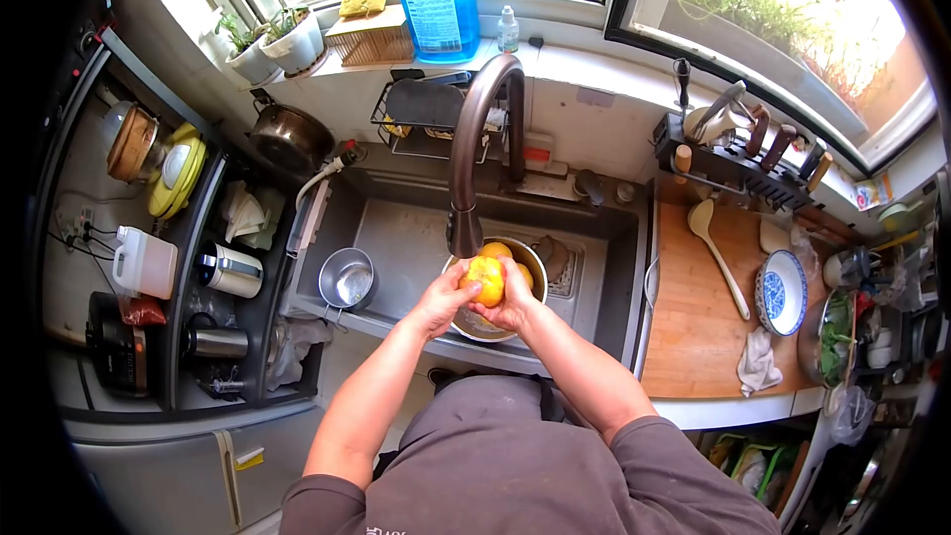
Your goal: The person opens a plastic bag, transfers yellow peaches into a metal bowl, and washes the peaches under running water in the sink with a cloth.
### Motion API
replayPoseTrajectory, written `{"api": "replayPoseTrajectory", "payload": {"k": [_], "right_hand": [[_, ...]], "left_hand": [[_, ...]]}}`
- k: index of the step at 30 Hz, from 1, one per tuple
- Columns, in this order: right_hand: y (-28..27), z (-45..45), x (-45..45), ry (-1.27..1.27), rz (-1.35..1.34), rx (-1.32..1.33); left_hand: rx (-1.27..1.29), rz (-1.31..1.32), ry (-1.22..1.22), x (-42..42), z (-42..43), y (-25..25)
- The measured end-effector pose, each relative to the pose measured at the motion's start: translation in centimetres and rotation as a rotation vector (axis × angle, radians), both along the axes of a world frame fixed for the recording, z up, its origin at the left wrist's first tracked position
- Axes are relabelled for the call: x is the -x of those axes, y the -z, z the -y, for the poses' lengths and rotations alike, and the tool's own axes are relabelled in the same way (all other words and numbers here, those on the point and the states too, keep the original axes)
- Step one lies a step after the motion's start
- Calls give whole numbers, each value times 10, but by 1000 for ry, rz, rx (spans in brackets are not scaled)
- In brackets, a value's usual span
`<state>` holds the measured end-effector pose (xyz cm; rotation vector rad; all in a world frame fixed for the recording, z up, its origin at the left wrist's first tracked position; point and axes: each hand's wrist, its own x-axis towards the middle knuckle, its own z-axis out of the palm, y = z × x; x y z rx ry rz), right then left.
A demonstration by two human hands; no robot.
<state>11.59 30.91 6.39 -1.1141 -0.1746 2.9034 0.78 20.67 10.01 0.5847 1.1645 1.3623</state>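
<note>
Under the brown faucet [464,159], a round yellow-orange fruit [484,277] is held between my two hands. I cannot make out its exact kind. My left hand [444,299] grips its left side, and my right hand [515,299] closes around its right side. Below and behind my fingers is a metal pot [536,260] standing in the sink [396,228]. More fruit of the same colour, such as the orange one [496,251], shows inside the pot. My hands hide part of the pot and its contents. Whether water is running cannot be seen clearly.
A small saucepan [347,277] sits at the sink's left. Right of the sink, a wooden board [684,287] bears a ladle [721,258], a blue-and-white bowl [782,292] and a cloth [759,362]. A knife rack [738,159] and a blue bottle [437,5] stand behind.
</note>
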Motion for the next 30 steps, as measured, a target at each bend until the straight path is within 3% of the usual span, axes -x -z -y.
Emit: {"api": "replayPoseTrajectory", "payload": {"k": [5,8,12,20,27,30], "right_hand": [[-6,2,2,-5,33,-28],[-7,7,6,-107,76,-126],[-12,7,3,-78,141,-127],[-12,-9,-8,-158,88,-29],[-7,2,-2,-66,-14,-48],[-7,7,2,68,154,-106]], "left_hand": [[-11,-101,-59,-5,-3,10],[49,-102,-337,-9,-9,27],[135,-180,-242,-3,-4,19],[12,235,34,3,4,-7],[-9,87,67,2,-1,-4],[29,-63,40,-4,-3,1]]}}
